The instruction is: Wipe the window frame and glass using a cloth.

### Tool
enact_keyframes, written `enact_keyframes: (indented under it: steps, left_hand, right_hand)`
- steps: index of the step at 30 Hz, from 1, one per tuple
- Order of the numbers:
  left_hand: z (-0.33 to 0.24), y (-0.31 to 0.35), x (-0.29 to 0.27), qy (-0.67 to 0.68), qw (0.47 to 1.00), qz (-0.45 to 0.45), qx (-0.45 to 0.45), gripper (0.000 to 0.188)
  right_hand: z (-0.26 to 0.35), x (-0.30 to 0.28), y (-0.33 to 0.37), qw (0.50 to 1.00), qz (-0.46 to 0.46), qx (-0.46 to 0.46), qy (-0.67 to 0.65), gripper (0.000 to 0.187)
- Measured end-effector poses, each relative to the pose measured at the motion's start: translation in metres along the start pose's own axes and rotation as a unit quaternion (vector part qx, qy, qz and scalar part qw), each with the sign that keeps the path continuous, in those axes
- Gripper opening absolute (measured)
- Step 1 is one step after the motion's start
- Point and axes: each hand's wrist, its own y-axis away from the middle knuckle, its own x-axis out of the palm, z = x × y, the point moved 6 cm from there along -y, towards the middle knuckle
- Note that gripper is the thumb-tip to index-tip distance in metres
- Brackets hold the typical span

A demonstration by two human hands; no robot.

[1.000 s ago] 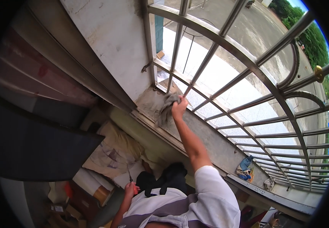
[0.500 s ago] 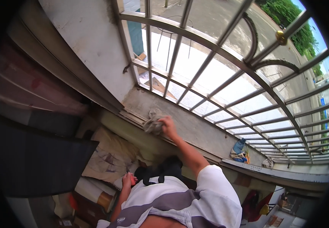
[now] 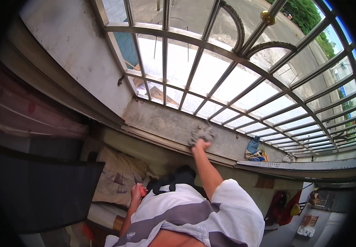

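A crumpled grey rag [image 3: 202, 133] lies under the fingers of my right hand [image 3: 201, 145], which is closed on it. The rag rests on the concrete window sill [image 3: 161, 120], near the sill's inner edge and track. Low by my waist, my left hand [image 3: 136, 193] is wrapped round the red handle of a thin dark-shafted tool [image 3: 143, 192], which looks like a screwdriver. Its shaft points up over the tan printed cushion [image 3: 118, 177].
Metal window bars [image 3: 204, 43] rise beyond the sill. A blue bundle [image 3: 252, 149] and a small whitish cloth [image 3: 289, 157] sit on the sill's right part. To the left are a dark panel [image 3: 42, 193] and a curtain [image 3: 30, 107].
My right hand has slid the rag rightward along the sill, away from the left corner. My view has shifted slightly. My left hand still holds the red-handled tool by my waist.
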Motion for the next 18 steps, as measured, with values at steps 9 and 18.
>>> enact_keyframes:
  steps: [9,18]
  left_hand:
    - [0.002,0.021,0.000,-0.012,0.999,-0.034,-0.030,0.033]
    - [0.008,0.042,-0.008,0.045,0.996,-0.074,-0.008,0.028]
  right_hand:
    - [0.025,0.126,0.325,0.531,0.809,0.205,0.147,0.036]
    - [-0.022,0.232,0.079,0.938,0.276,0.189,-0.089,0.026]
